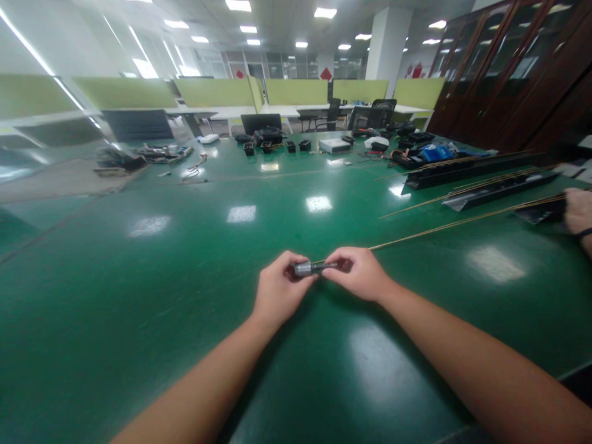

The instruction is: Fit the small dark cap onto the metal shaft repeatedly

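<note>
A small silver-and-black cylindrical part [304, 269] lies level between my two hands, just above the green table. My left hand [280, 290] is closed, thumb and fingers pinching its silver end. The fingers of my right hand [363, 274] close on the dark, narrower end. A long thin yellowish rod [416, 235] runs from behind my right hand up toward the right; whether it joins the cylindrical part is hidden by my fingers.
Another person's hand [579, 213] is at the right edge, beside a black channel piece [539, 211]. More black channels [499, 188] with thin rods lie there. Small black boxes [266, 147], a white box [333, 145] and tangled parts [164, 153] stand along the far side of the green table [194, 345].
</note>
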Tool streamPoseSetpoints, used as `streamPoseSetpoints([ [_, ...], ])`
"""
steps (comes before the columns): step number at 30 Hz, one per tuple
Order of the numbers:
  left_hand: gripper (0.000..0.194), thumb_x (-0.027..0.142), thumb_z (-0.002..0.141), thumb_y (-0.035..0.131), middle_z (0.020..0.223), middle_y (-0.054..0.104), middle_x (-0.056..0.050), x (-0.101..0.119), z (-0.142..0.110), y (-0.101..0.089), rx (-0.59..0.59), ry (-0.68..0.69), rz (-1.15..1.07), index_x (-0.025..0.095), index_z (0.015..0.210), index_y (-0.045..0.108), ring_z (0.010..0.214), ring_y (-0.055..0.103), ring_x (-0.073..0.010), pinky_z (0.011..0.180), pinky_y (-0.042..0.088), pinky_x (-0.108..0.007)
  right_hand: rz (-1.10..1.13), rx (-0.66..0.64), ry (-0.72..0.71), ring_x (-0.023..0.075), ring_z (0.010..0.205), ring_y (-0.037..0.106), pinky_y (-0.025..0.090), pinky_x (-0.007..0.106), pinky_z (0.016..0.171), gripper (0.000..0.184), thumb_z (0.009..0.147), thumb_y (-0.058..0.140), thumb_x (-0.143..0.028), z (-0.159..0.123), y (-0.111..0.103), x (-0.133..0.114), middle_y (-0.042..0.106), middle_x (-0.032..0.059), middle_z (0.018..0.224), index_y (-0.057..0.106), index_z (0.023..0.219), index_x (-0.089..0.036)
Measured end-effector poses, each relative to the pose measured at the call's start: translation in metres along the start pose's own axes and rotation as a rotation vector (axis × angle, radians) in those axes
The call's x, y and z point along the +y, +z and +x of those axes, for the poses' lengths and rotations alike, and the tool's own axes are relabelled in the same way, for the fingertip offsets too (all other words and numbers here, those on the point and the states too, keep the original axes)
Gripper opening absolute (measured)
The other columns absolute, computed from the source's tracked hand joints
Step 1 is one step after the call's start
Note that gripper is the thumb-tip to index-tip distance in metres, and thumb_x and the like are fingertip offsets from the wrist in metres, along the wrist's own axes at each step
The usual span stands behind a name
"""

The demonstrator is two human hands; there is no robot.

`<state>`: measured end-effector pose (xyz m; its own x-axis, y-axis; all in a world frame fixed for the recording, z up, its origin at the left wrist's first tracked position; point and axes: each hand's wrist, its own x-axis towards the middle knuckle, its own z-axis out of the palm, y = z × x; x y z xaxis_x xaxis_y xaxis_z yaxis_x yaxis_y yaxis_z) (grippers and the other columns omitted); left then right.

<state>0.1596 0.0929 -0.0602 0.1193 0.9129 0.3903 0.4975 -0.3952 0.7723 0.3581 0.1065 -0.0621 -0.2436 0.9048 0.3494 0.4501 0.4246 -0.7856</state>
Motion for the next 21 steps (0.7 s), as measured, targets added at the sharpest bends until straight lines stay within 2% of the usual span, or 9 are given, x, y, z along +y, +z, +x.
streamPoseSetpoints([
  [21,0.024,0.023,0.069,0.079,0.08,0.067,0.001,0.0008,0.0021,0.0004,0.044,-0.07,-0.016,0.018,0.088,0.066,0.067,0.06,-0.0119,0.062,0.046,-0.022,0.02,0.039,0.057,0.012,0.058,0.057,0.042,0.022,0.055,0.01,0.074,0.071,-0.024,0.0012,-0.0038,-0.0025,0.068,0.0011,0.067,0.074,0.078,-0.015],
])
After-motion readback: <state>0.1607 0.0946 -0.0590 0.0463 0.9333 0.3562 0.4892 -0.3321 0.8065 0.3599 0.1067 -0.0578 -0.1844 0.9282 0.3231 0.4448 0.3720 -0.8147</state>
